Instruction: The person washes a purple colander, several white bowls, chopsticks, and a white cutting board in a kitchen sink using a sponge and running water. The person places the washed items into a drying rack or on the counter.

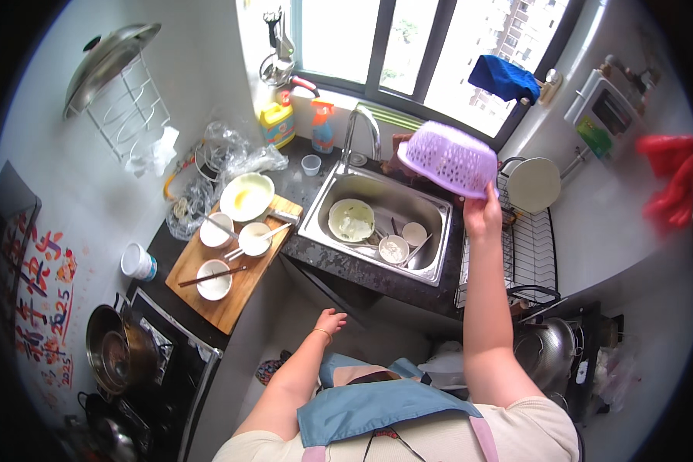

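Observation:
My right hand [484, 213] grips the rim of a purple perforated plastic basket [450, 159], raised near the window and tilted with its holed base facing up. Low in front of my apron, my left hand [330, 321] holds nothing, its fingers slightly apart. Between them lies a stainless steel sink [375, 190]. A large bowl [351, 220] with pale liquid and green scraps sits in it. Beside that bowl are two small bowls, one with white food remains [393, 249] and another [414, 234], with chopsticks around them.
To the left, a wooden cutting board [208, 309] bears several used bowls, chopsticks and spoons. A faucet [362, 124] rises behind the sink. Spray bottle [323, 127] and yellow jug [278, 124] stand by the window. A wire dish rack [534, 248] is at right; a wok [115, 349] rests on the stove.

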The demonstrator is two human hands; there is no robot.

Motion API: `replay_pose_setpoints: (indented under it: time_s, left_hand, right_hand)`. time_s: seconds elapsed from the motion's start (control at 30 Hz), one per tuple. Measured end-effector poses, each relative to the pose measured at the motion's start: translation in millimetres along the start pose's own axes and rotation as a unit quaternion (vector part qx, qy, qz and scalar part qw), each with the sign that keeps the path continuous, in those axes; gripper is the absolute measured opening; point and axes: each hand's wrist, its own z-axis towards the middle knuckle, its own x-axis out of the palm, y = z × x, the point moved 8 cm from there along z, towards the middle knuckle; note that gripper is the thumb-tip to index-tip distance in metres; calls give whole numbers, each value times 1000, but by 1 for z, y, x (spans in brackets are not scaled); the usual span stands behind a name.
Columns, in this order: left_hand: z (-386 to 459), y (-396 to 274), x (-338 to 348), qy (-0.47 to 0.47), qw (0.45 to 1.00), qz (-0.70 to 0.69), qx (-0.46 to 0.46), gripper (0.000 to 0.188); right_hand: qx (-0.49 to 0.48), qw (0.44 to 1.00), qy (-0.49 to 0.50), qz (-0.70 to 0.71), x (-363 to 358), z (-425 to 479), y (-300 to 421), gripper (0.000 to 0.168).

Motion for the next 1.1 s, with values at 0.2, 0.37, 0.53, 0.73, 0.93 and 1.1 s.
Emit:
replay_pose_setpoints:
  time_s: [0.2,0.37,0.53,0.73,0.93,1.1]
  left_hand:
    - [-16,-48,17,112,993,43,2,34]
    - [-36,-101,8,160,986,54,12,28]
    - [-23,-165,11,216,972,84,25,29]
    - [3,-236,28,319,942,100,24,31]
    - [34,-273,59,388,908,160,-13,31]
    - [48,-288,81,419,887,191,-24,31]
  right_hand:
    - [-15,999,-21,-39,28,97,14,19]
    - [-19,997,-16,-67,9,169,-16,18]
    - [-50,994,-55,-83,-30,213,-32,23]
    - [-50,927,-202,-311,-51,183,-43,42]
    - [66,916,-247,-309,-96,153,-71,60]
    - [36,931,-261,-253,-111,136,-69,62]
